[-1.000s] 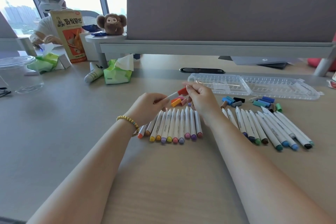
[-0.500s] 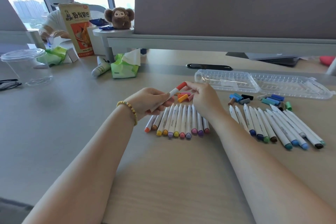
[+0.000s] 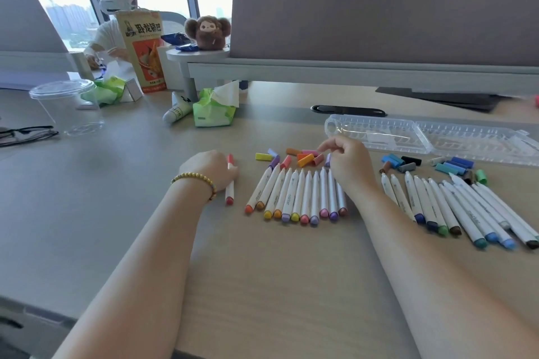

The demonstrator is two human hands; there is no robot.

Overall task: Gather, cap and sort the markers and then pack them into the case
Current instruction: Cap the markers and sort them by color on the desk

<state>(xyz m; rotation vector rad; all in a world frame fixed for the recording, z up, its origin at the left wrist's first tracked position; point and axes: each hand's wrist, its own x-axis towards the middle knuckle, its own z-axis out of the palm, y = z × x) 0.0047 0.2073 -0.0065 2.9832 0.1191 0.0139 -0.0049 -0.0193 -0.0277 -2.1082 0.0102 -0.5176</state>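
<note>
Your two forearms reached out over the tabletop (image 3: 277, 285), a beaded bracelet (image 3: 194, 181) on the left wrist. Your left hand (image 3: 208, 170) lay over the red marker (image 3: 229, 181), which sat on its own, left of the others; how tight that grip was, I couldn't tell, since the fingers were hidden behind the hand. That marker was capped red at both ends and its long axis ran almost straight away from you.

Just to its right lay the warm-coloured row of markers (image 3: 297, 195), side by side and touching, coloured tail ends toward you and uncapped tips pointing away, fanned slightly leftward at the near end. Your right hand (image 3: 348, 165) sat at the far right end of that row, fingers curled over the loose warm caps (image 3: 303, 157) scattered just beyond the tips; whether that grip pinched a cap, I couldn't tell.

Further right, the cool-coloured markers (image 3: 455, 207) lay in a second row, slanting toward the near right. Beyond them sat their loose blue and grey caps (image 3: 452, 165). Behind those, the clear case (image 3: 423, 137) lay opened flat. Off to the far left stood a clear cup (image 3: 70, 108) and a green tissue pack (image 3: 214, 109).
</note>
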